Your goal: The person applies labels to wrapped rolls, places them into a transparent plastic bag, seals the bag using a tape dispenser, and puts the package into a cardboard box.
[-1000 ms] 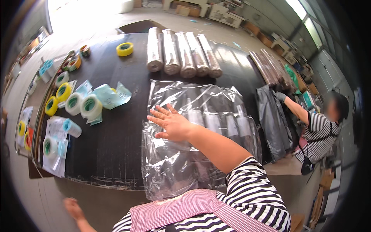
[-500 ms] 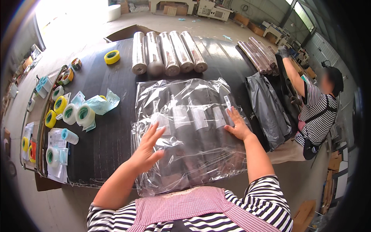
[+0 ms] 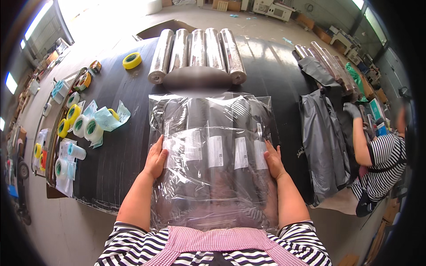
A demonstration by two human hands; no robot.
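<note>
A clear plastic bag (image 3: 199, 181) lies on the black table in front of me. Several dark rolls with white labels (image 3: 215, 150) show side by side through the film. My left hand (image 3: 156, 158) rests against the bag's left side, fingers stretched out. Against its right side lies my right hand (image 3: 274, 160), open as well, with the fingers pointing away from me. Neither hand is wrapped around anything. The film is wrinkled and glossy, with loose edges at the far end.
Several silvery film-wrapped rolls (image 3: 179, 48) lie beyond the bag, some near ends hidden by a blurred patch. Tape rolls (image 3: 93, 131) are at left. Grey plastic sheeting (image 3: 326, 146), brownish wrapped rolls (image 3: 330, 66) and a co-worker's gloved hand (image 3: 352, 111) are at right.
My left hand has come down to the bag's left side, and my right hand has shifted from its top to its right side. The bag looks straighter. At right, the co-worker has moved nearer.
</note>
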